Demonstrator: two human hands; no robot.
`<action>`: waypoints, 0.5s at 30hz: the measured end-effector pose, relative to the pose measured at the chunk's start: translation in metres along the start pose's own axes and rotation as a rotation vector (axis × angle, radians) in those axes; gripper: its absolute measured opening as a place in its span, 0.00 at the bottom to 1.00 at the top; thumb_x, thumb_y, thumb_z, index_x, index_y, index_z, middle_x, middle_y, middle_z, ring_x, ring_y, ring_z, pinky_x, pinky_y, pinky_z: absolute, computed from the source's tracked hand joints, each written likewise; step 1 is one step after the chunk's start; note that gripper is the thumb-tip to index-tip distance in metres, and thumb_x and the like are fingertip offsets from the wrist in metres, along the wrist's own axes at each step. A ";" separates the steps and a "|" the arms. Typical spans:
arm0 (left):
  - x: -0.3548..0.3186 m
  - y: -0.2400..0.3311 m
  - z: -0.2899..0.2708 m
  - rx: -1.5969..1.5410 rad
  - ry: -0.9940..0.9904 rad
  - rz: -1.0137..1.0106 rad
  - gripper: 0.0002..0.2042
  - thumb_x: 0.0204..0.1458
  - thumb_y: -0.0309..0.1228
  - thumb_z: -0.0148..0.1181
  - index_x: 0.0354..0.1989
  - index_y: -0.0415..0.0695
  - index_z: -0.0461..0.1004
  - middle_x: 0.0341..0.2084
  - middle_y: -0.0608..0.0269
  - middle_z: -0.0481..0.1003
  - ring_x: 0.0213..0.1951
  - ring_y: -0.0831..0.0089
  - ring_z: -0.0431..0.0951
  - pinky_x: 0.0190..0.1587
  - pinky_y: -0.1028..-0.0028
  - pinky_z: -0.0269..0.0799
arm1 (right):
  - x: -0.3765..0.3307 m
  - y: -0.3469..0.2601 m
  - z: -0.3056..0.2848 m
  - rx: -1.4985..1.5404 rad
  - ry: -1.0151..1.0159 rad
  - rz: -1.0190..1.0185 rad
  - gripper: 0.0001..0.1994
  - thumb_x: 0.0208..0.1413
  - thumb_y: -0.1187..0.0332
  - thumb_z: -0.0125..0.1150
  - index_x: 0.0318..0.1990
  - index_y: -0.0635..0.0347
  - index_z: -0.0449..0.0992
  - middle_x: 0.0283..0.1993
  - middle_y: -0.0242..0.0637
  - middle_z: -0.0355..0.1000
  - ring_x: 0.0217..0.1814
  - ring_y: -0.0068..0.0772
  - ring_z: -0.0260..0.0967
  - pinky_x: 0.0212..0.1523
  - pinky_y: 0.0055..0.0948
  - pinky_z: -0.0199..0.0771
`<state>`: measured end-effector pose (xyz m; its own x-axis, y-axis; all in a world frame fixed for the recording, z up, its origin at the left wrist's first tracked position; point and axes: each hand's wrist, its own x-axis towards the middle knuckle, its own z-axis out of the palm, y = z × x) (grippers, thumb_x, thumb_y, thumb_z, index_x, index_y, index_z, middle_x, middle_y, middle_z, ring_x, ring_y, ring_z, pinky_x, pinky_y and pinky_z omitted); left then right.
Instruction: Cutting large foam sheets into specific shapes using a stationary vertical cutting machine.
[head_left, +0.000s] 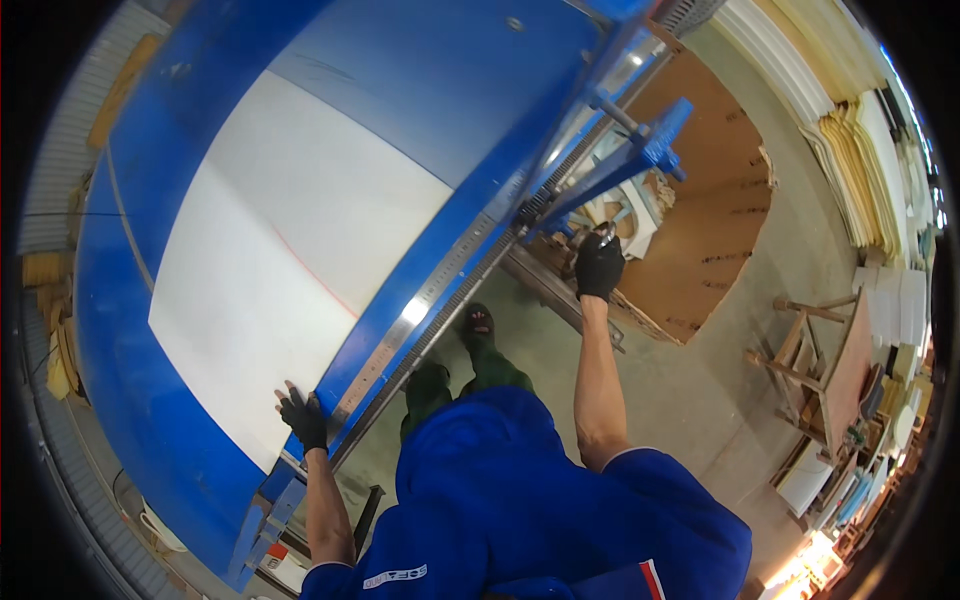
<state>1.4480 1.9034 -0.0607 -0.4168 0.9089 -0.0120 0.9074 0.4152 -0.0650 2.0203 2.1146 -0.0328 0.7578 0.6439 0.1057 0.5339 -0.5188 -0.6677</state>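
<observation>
L hand open, fingers spread on white sheet; R hand, arm outstretched, clenched round metal handle (mostly hidden, hard to ID).

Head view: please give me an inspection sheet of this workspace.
Surface: blue table with a metal ruler strip along its near edge.
Job's things: white sheet bearing a red line, flat on the table.
Clutter: pale scraps in a cardboard box.
Hands: left hand spread at the sheet's near corner; right hand closed on a metal handle. Both gloved.
Cables: nothing certain seen.
Surroundings: stacked pale sheets, wooden stand.
</observation>
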 end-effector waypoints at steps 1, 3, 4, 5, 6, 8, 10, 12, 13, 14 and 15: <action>0.002 0.006 -0.002 -0.010 -0.030 -0.027 0.30 0.50 0.40 0.52 0.62 0.51 0.51 0.59 0.40 0.48 0.57 0.33 0.51 0.56 0.49 0.50 | 0.003 0.006 0.002 0.005 -0.033 0.009 0.17 0.52 0.57 0.45 0.39 0.60 0.73 0.28 0.53 0.71 0.33 0.55 0.70 0.31 0.45 0.68; 0.005 0.009 -0.004 0.009 -0.042 -0.041 0.29 0.50 0.40 0.52 0.61 0.51 0.52 0.59 0.40 0.49 0.56 0.32 0.51 0.56 0.48 0.50 | 0.002 0.004 0.002 0.053 -0.028 0.026 0.18 0.52 0.56 0.44 0.40 0.59 0.73 0.29 0.54 0.71 0.34 0.55 0.69 0.32 0.46 0.68; 0.003 0.005 0.001 0.041 0.008 0.005 0.30 0.49 0.40 0.53 0.61 0.50 0.53 0.59 0.41 0.50 0.55 0.32 0.52 0.56 0.48 0.50 | 0.002 0.004 0.003 -0.020 -0.001 -0.038 0.17 0.52 0.57 0.44 0.37 0.60 0.73 0.28 0.55 0.71 0.33 0.56 0.69 0.31 0.47 0.67; 0.004 0.007 -0.001 0.043 0.010 0.009 0.30 0.49 0.40 0.53 0.61 0.50 0.53 0.59 0.41 0.50 0.55 0.32 0.52 0.56 0.48 0.50 | 0.004 0.008 0.003 -0.026 -0.028 -0.024 0.16 0.52 0.58 0.45 0.33 0.62 0.72 0.27 0.55 0.70 0.32 0.57 0.69 0.31 0.47 0.67; 0.003 0.011 -0.004 0.046 0.011 0.012 0.30 0.48 0.41 0.53 0.60 0.50 0.53 0.59 0.41 0.50 0.55 0.33 0.53 0.56 0.48 0.50 | 0.002 0.006 0.000 -0.004 -0.012 -0.066 0.16 0.52 0.58 0.45 0.30 0.64 0.71 0.27 0.55 0.70 0.32 0.57 0.68 0.30 0.47 0.66; 0.000 0.008 -0.008 0.027 0.042 0.038 0.32 0.46 0.41 0.56 0.60 0.49 0.54 0.58 0.39 0.51 0.55 0.36 0.54 0.56 0.49 0.50 | 0.000 0.003 -0.006 0.068 -0.005 -0.069 0.17 0.52 0.57 0.45 0.30 0.65 0.71 0.25 0.55 0.70 0.30 0.58 0.68 0.29 0.46 0.66; 0.003 0.009 -0.016 -0.019 0.089 0.108 0.32 0.45 0.42 0.58 0.59 0.48 0.55 0.56 0.38 0.53 0.55 0.41 0.56 0.57 0.51 0.50 | 0.002 0.018 -0.007 0.035 -0.005 -0.156 0.17 0.53 0.56 0.46 0.32 0.64 0.71 0.27 0.55 0.70 0.32 0.56 0.68 0.29 0.44 0.66; 0.004 -0.002 -0.019 -0.073 0.074 0.071 0.31 0.45 0.42 0.57 0.59 0.47 0.56 0.56 0.38 0.54 0.56 0.43 0.56 0.58 0.53 0.51 | -0.005 0.012 -0.016 0.080 -0.010 -0.208 0.16 0.52 0.57 0.50 0.30 0.64 0.70 0.24 0.51 0.69 0.28 0.52 0.67 0.27 0.40 0.64; 0.007 -0.006 -0.019 -0.131 0.037 0.067 0.31 0.46 0.42 0.57 0.59 0.46 0.56 0.55 0.39 0.55 0.56 0.46 0.56 0.58 0.55 0.51 | -0.006 0.014 -0.019 0.069 -0.037 -0.152 0.18 0.53 0.55 0.51 0.28 0.65 0.69 0.21 0.48 0.68 0.25 0.47 0.67 0.25 0.38 0.63; 0.006 -0.017 -0.016 -0.135 0.052 0.037 0.31 0.46 0.42 0.57 0.59 0.46 0.56 0.55 0.39 0.55 0.56 0.46 0.56 0.58 0.55 0.51 | -0.014 0.003 -0.025 0.111 -0.049 -0.102 0.20 0.54 0.53 0.50 0.25 0.65 0.69 0.20 0.46 0.67 0.23 0.43 0.67 0.25 0.36 0.63; 0.008 -0.030 -0.013 -0.212 0.073 -0.010 0.30 0.46 0.42 0.56 0.58 0.45 0.57 0.55 0.39 0.56 0.57 0.48 0.57 0.58 0.57 0.52 | -0.016 0.001 -0.030 0.114 -0.114 -0.017 0.22 0.55 0.52 0.49 0.24 0.65 0.68 0.19 0.45 0.67 0.22 0.39 0.67 0.24 0.34 0.62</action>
<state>1.4185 1.8984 -0.0457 -0.4281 0.9017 0.0603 0.8974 0.4163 0.1464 2.0199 2.0869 -0.0127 0.6981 0.7151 0.0374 0.4953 -0.4446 -0.7463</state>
